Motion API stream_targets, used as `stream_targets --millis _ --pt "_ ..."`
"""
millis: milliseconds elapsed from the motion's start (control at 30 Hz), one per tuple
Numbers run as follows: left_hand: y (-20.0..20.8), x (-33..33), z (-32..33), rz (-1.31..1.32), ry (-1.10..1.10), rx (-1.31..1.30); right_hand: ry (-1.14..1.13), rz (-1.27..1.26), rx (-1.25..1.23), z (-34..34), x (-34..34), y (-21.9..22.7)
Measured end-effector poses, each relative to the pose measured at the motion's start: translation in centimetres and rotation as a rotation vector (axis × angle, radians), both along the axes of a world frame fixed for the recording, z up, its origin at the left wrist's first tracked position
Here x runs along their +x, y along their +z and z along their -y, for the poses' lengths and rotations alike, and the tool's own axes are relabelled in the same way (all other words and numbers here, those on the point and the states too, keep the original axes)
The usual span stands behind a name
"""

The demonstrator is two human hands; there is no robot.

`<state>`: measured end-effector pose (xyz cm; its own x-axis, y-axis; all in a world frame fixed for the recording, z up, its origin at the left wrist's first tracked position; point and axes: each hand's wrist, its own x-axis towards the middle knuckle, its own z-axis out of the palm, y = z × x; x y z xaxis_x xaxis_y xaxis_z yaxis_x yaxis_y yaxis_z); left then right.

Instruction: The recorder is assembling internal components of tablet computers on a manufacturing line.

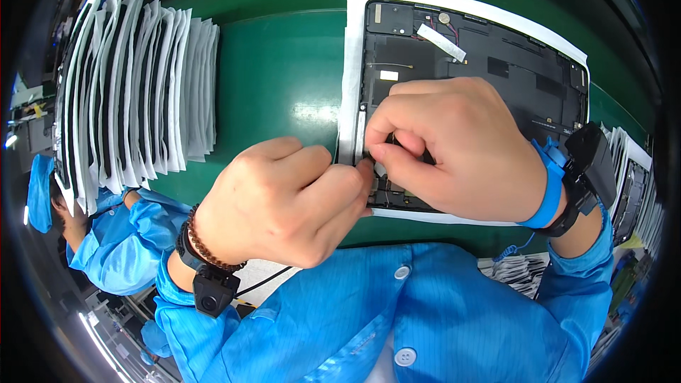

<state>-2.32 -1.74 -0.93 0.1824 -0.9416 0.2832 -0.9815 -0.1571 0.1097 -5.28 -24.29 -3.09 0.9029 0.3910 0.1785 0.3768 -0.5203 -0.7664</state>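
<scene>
A flat black device housing (518, 92), with fine wires and small metal parts inside it, lies on a white sheet (354, 14). My left hand (280, 195) is closed at the housing's lower left edge, its fingertips pressed near a narrow grey strip (347, 145) there. Just to the right, my right hand (454, 142) bends over the housing with thumb and forefinger pinched together. Both sets of fingertips almost meet, and whatever they hold is hidden or too small to name. A white label-like strip (441, 42) sits slantwise on the housing's upper part.
A row of upright black panels interleaved with white sheets (135, 92) stands at left on the green table (277, 64). More panels and sheets (631, 184) stand at far right. Another person's blue sleeve (128, 248) shows at lower left. A coiled blue cord (516, 248) hangs by my right wrist.
</scene>
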Motion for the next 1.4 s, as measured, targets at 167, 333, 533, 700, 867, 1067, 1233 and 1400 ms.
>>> stream_targets --millis 167,333,533,700,867,1067,1233,1400 --pt "0.0 0.0 0.1 0.015 -0.016 0.012 0.005 0.020 0.060 0.5 0.0 -0.1" --pt "0.1 -0.2 0.2 0.035 0.006 0.000 -0.032 0.262 0.211 1.0 0.0 1.5" --pt "0.2 -0.1 0.0 0.020 0.037 0.021 0.110 0.332 -0.118 3.1 -1.6 1.2" --pt "0.0 0.0 -0.3 -0.026 0.066 -0.002 0.200 0.352 -0.225 3.1 -2.1 0.4" --pt "-0.3 0.3 -0.8 -0.075 0.069 -0.053 0.193 0.341 -0.205 2.7 -1.9 0.1" --pt "-0.8 2.3 -1.1 -0.173 -0.006 -0.102 0.177 0.319 -0.167 2.5 -1.5 -0.3" --pt "-0.8 4.0 -1.1 -0.435 -0.080 -0.117 0.195 0.304 -0.110 2.4 -1.1 -0.3" --pt "-1.3 4.8 -0.8 -0.570 -0.124 -0.127 0.179 0.312 -0.113 2.2 -1.1 -0.5"
